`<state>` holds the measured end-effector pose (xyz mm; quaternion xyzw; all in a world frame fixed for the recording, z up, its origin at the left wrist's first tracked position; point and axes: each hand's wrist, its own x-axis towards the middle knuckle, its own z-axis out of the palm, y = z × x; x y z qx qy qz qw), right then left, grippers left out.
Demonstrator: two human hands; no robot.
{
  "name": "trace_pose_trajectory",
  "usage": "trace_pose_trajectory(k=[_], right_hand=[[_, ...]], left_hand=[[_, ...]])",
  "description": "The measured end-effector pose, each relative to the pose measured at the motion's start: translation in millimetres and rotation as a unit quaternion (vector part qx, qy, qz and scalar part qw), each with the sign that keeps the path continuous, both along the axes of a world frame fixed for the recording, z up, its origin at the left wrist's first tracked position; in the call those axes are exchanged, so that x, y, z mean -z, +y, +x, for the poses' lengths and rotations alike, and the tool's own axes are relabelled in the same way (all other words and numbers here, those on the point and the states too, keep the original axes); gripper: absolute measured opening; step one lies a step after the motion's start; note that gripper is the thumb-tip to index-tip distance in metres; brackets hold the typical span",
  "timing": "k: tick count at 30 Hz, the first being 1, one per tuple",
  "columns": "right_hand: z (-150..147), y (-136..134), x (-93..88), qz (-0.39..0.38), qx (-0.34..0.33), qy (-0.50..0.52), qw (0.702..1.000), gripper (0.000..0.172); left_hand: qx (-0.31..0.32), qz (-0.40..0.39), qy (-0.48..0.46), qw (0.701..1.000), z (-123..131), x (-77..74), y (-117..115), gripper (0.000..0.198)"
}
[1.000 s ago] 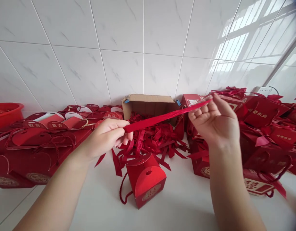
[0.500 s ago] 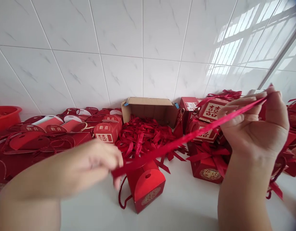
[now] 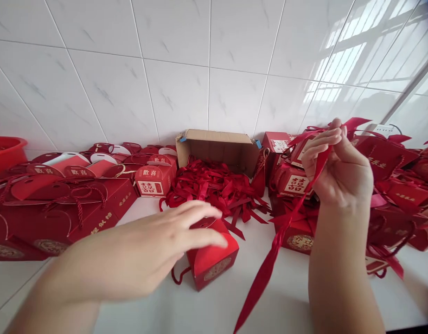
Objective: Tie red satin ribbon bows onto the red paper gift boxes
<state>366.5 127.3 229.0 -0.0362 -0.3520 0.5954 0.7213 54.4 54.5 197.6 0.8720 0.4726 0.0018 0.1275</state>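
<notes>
A dark red ribbon point(image 3: 276, 239) hangs from my right hand point(image 3: 339, 162), pinched between thumb and fingertips. Its long end slants down and left past the bottom of the view, and a short end sticks out above the thumb. My left hand point(image 3: 186, 236) is open, with thumb and fingers apart, over a small red gift box point(image 3: 217, 260). The hand covers the box's left and upper part; whether it touches the box I cannot tell. A twisted red cord handle point(image 3: 179, 276) loops out on the box's left side, and a gold round emblem marks its front.
Behind the gift box, a heap of red ribbons point(image 3: 214, 185) spills from an open cardboard box point(image 3: 217, 137). Large red boxes point(image 3: 105, 213) stand at left beside a red basin point(image 3: 7, 153). More red boxes point(image 3: 293, 183) are stacked at right. White tiles form the back wall.
My left hand has let go of the ribbon's lower end, opened and moved right over the gift box. My right hand has moved left, and the ribbon, stretched between both hands before, now dangles.
</notes>
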Motion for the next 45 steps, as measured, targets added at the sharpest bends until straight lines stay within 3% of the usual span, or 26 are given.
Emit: trace_pose_trajectory(k=[2, 5, 8, 10, 12, 15, 17, 21, 25, 34, 45], right_hand=[[0.2, -0.2, 0.0, -0.001, 0.032, -0.065, 0.997, 0.015], [-3.7, -3.7, 0.3, -0.006, 0.085, -0.141, 0.986, 0.013], [-10.7, -9.2, 3.0, 0.014, 0.121, -0.239, 0.963, 0.014], [-16.4, -12.5, 6.1, 0.014, 0.118, -0.341, 0.933, 0.018], [-23.6, -14.1, 9.6, 0.012, 0.072, -0.483, 0.873, 0.021], [-37.5, -10.7, 15.5, 0.022, -0.01, -0.683, 0.73, 0.027], [-47.2, -4.6, 20.3, 0.029, -0.039, -0.752, 0.658, 0.028], [-59.9, 9.8, 30.4, 0.022, -0.092, -0.805, 0.586, 0.028], [-64.7, 16.7, 37.3, 0.032, -0.144, -0.811, 0.566, 0.027], [-71.3, 21.1, 47.0, 0.053, -0.177, -0.811, 0.555, 0.029], [-67.8, 20.0, 43.6, 0.03, -0.191, -0.794, 0.576, 0.029]], left_hand=[[0.062, -0.053, 0.018, 0.996, 9.9, -10.1, 24.8, 0.082], [0.101, -0.097, 0.014, 0.99, 21.6, -2.2, 45.7, 0.09], [0.064, -0.095, 0.014, 0.993, 27.2, 11.4, 49.1, 0.084], [0.021, -0.065, 0.027, 0.997, 28.4, 16.3, 47.5, 0.079], [-0.01, -0.019, 0.043, 0.999, 29.4, 18.2, 45.7, 0.072], [-0.053, 0.024, 0.074, 0.996, 32.4, 18.6, 44.2, 0.069], [-0.069, 0.021, 0.077, 0.994, 34.1, 17.9, 43.3, 0.074], [-0.061, -0.018, 0.063, 0.996, 32.6, 15.1, 41.2, 0.074], [-0.057, -0.039, 0.063, 0.996, 29.7, 14.2, 40.8, 0.064], [-0.045, -0.045, 0.033, 0.997, 33.2, 15.2, 46.2, 0.072], [-0.073, -0.084, 0.026, 0.993, 34.8, 12.2, 50.0, 0.081]])
